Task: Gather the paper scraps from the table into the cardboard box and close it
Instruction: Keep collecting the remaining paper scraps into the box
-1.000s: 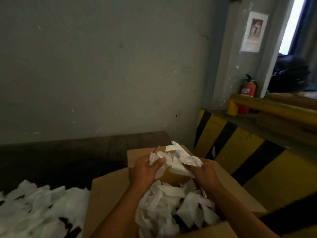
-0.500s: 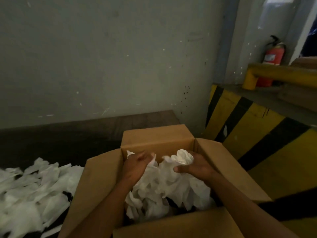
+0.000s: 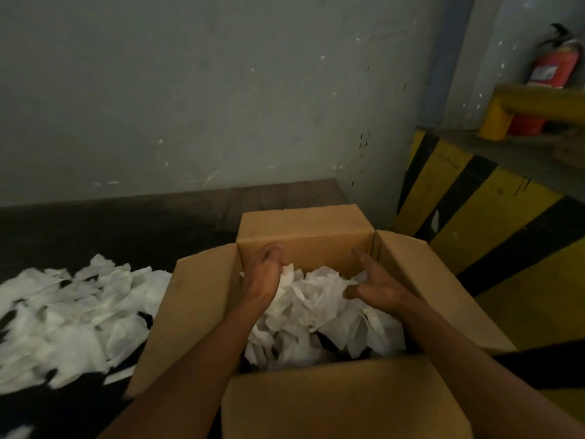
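Scraps (image 3: 311, 299) between both spread hands

Dark table (image 3: 196, 213) bears cardboard box (image 3: 202, 299) and loose paper scraps (image 3: 72, 315).

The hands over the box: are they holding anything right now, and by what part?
Nothing is held. The left hand and right hand hang open, fingers spread, above the paper scraps in the cardboard box.
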`<state>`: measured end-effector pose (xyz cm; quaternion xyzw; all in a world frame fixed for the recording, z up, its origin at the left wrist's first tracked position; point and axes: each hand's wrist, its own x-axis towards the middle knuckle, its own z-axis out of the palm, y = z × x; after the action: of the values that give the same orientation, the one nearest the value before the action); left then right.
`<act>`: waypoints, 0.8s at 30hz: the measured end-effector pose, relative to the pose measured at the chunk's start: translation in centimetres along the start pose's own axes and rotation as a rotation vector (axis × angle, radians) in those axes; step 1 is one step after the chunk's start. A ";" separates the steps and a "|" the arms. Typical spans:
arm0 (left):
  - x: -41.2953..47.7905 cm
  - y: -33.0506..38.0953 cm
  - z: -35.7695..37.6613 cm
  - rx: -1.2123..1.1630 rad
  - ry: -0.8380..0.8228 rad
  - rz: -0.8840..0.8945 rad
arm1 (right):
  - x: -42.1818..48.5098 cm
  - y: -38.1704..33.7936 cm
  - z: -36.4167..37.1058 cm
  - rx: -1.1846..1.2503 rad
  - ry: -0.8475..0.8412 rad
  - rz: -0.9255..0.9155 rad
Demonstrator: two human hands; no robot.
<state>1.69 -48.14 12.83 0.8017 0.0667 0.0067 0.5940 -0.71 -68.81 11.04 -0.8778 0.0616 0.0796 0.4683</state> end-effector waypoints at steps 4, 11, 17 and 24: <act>-0.4 0.0 -0.2 -0.094 0.020 0.045 | -0.3 -0.5 0.5 0.099 0.053 -0.003; -0.9 0.3 -7.4 -0.161 0.187 0.134 | 0.1 -6.0 5.7 0.234 0.176 -0.172; -2.0 -4.1 -18.8 -0.148 0.423 0.152 | -0.9 -14.6 15.8 0.250 0.003 -0.403; -2.7 -12.6 -31.1 -0.014 0.539 0.107 | -1.2 -21.4 29.8 0.262 -0.139 -0.447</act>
<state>-5.04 -15.25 10.13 0.7693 0.1799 0.2515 0.5590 -0.42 -32.16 12.33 -0.7939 -0.1562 0.0259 0.5870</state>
